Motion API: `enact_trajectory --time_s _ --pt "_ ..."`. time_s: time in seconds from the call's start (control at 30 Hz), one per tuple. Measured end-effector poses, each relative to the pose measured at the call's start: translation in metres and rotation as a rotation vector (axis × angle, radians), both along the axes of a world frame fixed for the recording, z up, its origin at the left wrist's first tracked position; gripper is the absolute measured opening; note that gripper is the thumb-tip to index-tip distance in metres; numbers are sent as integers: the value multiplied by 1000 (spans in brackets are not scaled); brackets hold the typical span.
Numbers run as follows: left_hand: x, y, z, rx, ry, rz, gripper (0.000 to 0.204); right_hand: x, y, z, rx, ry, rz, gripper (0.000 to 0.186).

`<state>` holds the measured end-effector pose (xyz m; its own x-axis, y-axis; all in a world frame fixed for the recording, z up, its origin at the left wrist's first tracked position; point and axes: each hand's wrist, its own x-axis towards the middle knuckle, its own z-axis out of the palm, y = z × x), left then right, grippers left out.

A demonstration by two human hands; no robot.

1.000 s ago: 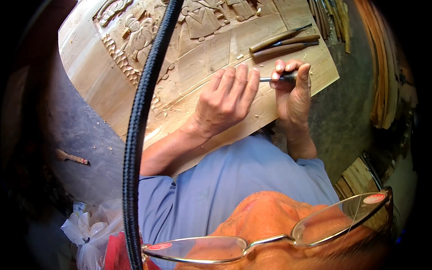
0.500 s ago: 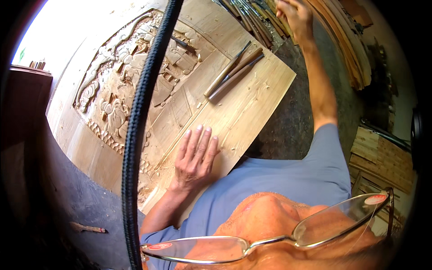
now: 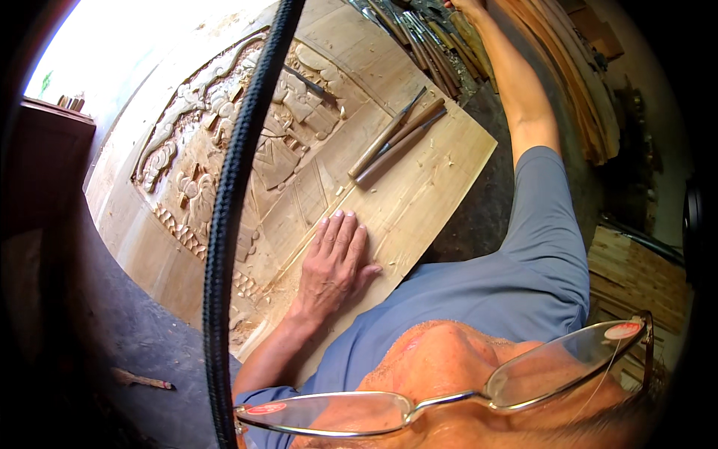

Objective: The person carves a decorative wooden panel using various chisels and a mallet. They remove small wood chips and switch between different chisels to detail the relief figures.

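My left hand (image 3: 332,258) lies flat, fingers stretched out, on the plain border of a carved wooden panel (image 3: 434,176). Above its fingertips, several wood-handled carving chisels (image 3: 404,146) rest side by side on the panel. Another dark, slim tool (image 3: 308,84) lies across the relief carving (image 3: 196,196). At the top edge of the picture is my right hand (image 3: 467,4), arm stretched far forward, beside a heap of carving tools (image 3: 426,45). Most of that hand is cut off, so its fingers and anything in them do not show.
Wood chips are scattered over the panel. A black braided cord (image 3: 233,187) hangs across the view, hiding part of the carving. Long boards (image 3: 568,82) lean at the right. A dark red cabinet (image 3: 52,165) stands at the left, and a stick (image 3: 142,379) lies on the floor.
My right hand has moved farther forward, mostly out of the picture beside the tool heap. My left hand still lies on the panel, its thumb now spread out. The view has shifted slightly.
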<state>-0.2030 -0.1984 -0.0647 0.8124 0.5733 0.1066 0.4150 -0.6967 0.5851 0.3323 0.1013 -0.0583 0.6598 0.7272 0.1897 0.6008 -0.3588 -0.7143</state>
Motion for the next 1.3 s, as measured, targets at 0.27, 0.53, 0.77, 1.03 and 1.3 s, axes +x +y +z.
enact_trajectory --time_s 0.27,0.53,0.77,1.03,1.3 --pt "27 0 25 -55 0 -155 79 10 -13 6 -22 28 8 26" --pt "19 -17 -7 -64 30 -65 72 -8 -14 -9 5 265 203 30" --pt "74 22 16 266 -366 177 60 -129 -134 27 -231 1013 580 31" --pt "113 79 -21 451 -429 457 55 -191 -210 18 -579 1259 661 37" --pt "115 99 -38 378 -464 670 28 -184 -149 33 -579 597 1231 30"
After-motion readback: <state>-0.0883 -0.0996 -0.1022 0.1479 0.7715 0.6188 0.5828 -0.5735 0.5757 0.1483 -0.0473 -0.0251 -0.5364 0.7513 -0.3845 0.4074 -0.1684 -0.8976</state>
